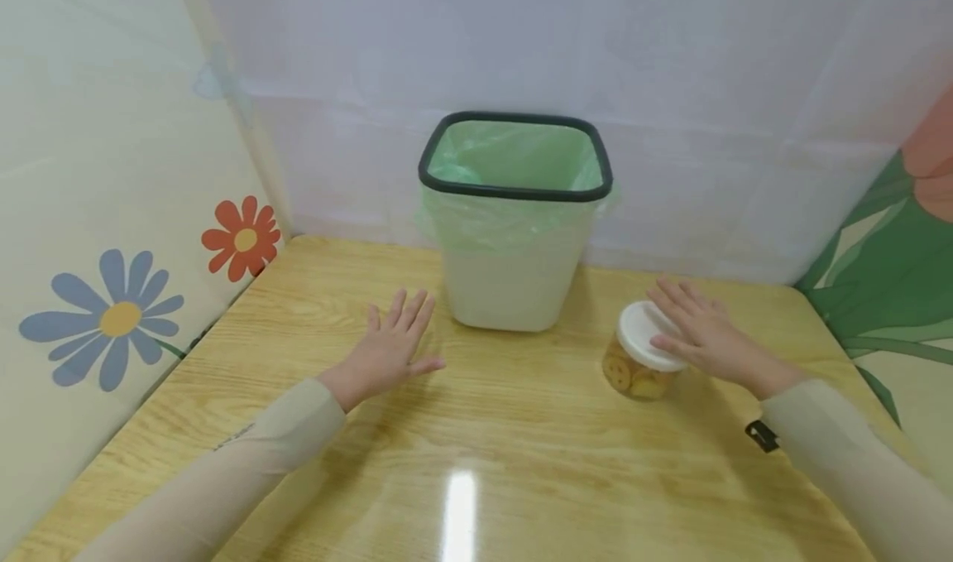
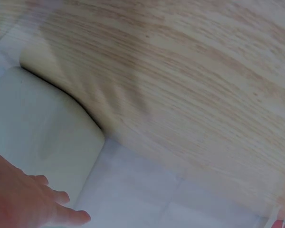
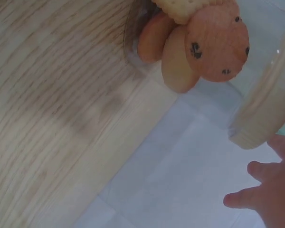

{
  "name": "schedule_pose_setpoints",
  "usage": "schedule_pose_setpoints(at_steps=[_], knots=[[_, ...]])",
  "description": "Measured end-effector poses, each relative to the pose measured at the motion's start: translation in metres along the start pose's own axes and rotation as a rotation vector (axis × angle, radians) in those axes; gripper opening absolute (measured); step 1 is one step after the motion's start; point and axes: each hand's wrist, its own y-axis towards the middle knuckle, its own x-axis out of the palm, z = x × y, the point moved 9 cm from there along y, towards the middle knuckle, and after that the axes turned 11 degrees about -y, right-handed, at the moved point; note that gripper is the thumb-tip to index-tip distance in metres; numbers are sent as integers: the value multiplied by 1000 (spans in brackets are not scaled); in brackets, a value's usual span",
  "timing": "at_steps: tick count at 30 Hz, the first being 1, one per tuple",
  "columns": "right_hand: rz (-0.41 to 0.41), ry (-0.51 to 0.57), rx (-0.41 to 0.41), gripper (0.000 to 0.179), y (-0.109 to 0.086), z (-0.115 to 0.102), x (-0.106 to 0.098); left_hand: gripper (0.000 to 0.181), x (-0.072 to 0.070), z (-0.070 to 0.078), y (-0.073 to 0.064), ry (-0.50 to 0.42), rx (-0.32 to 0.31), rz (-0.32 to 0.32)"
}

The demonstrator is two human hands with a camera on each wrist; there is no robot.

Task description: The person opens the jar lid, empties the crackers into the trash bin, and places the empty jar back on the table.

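Note:
A clear jar of cookies with a white lid stands upright on the right part of the table. My right hand is beside and above the lid with its fingers extended; whether it touches the lid I cannot tell. In the right wrist view, round cookies show through the jar wall, and the fingers are near the lid's edge. My left hand is held over the table with spread fingers and nothing in it, to the front left of the pale trash bin.
The bin has a black rim and a green plastic liner, and stands at the table's back edge. White cloth hangs behind it. Flower-printed panels flank the wooden table. Something small and black shows at my right cuff.

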Motion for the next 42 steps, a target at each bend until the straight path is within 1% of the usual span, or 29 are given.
schedule_pose_setpoints(at_steps=[4,9,21,25,30,36,42], knots=[[22,-7,-24,67,2,-4,2,93,3,0,0,-5,5,9],[21,-14,-21,67,4,-6,2,94,6,1,2,-9,12,12],[-15,-22,-33,66,11,-12,10,93,12,11,1,9,35,3],[-35,-23,-18,66,11,-12,13,91,19,14,5,31,47,-7],[-30,-28,-4,66,10,-11,14,91,27,18,9,24,57,-27],[-16,-29,-11,62,12,-12,15,92,29,21,12,11,58,-39],[-16,0,-25,61,12,-14,16,92,32,24,11,18,66,-57]])
